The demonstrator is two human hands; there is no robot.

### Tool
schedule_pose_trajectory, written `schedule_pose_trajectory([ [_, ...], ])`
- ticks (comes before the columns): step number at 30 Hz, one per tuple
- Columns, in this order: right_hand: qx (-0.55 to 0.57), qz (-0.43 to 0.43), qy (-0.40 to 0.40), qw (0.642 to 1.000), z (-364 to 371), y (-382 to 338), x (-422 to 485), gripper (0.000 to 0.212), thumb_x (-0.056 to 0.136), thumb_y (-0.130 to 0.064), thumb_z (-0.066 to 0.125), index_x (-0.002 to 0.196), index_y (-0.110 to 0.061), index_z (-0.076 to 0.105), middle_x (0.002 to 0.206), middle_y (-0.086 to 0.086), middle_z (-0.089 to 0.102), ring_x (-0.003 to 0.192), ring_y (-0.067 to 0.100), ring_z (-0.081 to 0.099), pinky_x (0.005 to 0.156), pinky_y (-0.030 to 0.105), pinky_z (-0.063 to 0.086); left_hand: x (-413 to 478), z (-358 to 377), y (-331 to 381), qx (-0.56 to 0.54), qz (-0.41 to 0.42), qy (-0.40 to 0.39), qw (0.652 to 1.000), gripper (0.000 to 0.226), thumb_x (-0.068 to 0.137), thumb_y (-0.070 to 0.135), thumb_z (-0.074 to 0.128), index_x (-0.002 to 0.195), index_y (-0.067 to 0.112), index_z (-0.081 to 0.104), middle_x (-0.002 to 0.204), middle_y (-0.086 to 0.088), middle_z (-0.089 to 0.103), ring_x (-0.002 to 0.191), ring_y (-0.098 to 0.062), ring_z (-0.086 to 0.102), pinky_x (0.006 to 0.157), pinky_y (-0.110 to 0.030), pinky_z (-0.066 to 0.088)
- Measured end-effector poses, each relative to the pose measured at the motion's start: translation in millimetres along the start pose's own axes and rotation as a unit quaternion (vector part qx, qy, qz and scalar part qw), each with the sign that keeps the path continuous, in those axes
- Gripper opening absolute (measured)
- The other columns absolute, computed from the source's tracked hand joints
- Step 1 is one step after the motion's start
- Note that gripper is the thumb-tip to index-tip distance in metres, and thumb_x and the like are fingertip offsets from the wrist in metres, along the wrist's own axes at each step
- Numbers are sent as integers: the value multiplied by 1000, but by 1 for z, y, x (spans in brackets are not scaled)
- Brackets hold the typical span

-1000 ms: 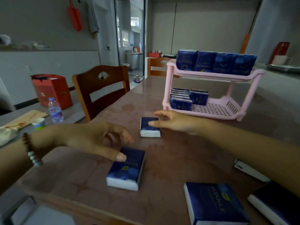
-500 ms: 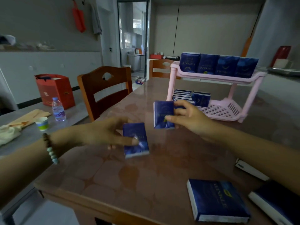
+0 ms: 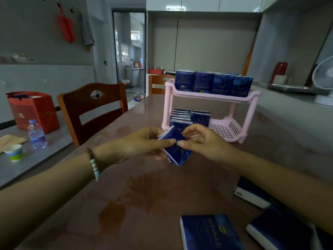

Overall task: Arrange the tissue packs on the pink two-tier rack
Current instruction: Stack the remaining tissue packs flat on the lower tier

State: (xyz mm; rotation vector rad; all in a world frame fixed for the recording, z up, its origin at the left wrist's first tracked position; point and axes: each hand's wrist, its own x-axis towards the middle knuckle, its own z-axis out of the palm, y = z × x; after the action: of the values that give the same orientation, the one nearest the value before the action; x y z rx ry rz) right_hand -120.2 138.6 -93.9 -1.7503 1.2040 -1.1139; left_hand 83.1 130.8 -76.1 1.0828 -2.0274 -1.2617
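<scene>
The pink two-tier rack [image 3: 212, 95] stands on the table ahead. Several dark blue tissue packs [image 3: 212, 83] stand upright in a row on its top tier. More blue packs [image 3: 189, 118] sit stacked on the left of the lower tier. In front of the rack, my left hand [image 3: 140, 144] and my right hand [image 3: 201, 141] meet, both gripping blue tissue packs [image 3: 177, 150] pressed together and lifted off the table. Three loose packs lie near me at the lower right: one [image 3: 209, 231], another [image 3: 250, 193] and a third [image 3: 281, 230].
A brown glossy table [image 3: 144, 195] holds everything. A wooden chair [image 3: 93, 109] stands at its left side, another chair [image 3: 158, 83] at the far end. A grey side table on the left carries a water bottle [image 3: 37, 134], a paper cup [image 3: 15, 152] and a red bag [image 3: 32, 109].
Each hand picked a pack up off the table, then both hands came together in front of the rack, so the two packs now sit pressed against each other.
</scene>
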Motion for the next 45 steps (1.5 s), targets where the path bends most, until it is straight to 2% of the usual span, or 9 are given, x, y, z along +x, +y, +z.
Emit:
schedule_pose_trajectory([
  [5,-2,14,-43,999,-39,-13,-2,39,79,-14,70,114,-20,57,110,-2,68,100,10,66,85,21,54,28,14,11,-112,86,48,989,35,89,20,58,122,9,52,115,-8,67,101,-17,67,81,-19,55],
  [10,-129,-19,-47,990,-69,-8,-13,47,72,-5,76,112,-18,55,108,-14,62,92,-14,61,74,7,48,50,27,6,17,148,27,988,35,80,12,71,111,13,55,104,3,66,97,-3,63,75,-10,50],
  [16,-147,34,-97,984,-75,29,-22,54,72,-14,79,119,-21,52,121,-7,63,108,4,61,91,26,52,64,42,-16,162,176,-28,971,42,82,20,69,122,18,55,116,6,63,104,-2,58,85,-11,48],
  [19,-127,32,-72,989,-76,31,-20,49,73,-14,77,116,-17,52,115,-7,66,101,3,64,88,22,53,68,41,-18,169,186,-29,967,42,83,20,68,123,17,54,116,8,63,103,2,57,84,-6,45],
  [24,-115,7,-12,993,-91,25,0,43,76,-7,72,110,-14,46,112,-5,64,99,5,64,85,22,54,79,37,-4,174,219,60,958,37,91,27,56,126,18,48,111,11,59,92,14,54,73,-1,41],
  [28,-155,9,59,986,-110,27,29,44,79,-11,70,114,-11,42,110,1,60,97,10,60,85,26,53,93,29,-10,389,254,195,864,59,92,50,41,143,20,31,139,1,48,123,-7,44,101,-18,33],
  [32,-206,29,80,975,-119,37,61,51,82,-15,69,122,-5,39,108,6,57,96,16,57,85,27,50,110,33,-30,522,194,184,810,86,82,69,8,147,15,23,154,-4,28,142,-22,24,113,-26,2],
  [36,-224,55,91,969,-122,55,89,52,80,-18,72,121,-9,43,114,12,55,106,27,58,97,43,47,117,33,-46,523,183,187,811,90,80,69,-5,147,17,25,153,-4,30,142,-23,25,113,-27,-2],
  [45,-210,47,113,970,-119,85,119,52,76,-11,76,122,-9,52,105,7,54,92,19,53,80,28,44,118,34,-52,481,181,191,836,81,84,66,0,148,21,23,154,-1,27,143,-20,21,114,-26,0],
])
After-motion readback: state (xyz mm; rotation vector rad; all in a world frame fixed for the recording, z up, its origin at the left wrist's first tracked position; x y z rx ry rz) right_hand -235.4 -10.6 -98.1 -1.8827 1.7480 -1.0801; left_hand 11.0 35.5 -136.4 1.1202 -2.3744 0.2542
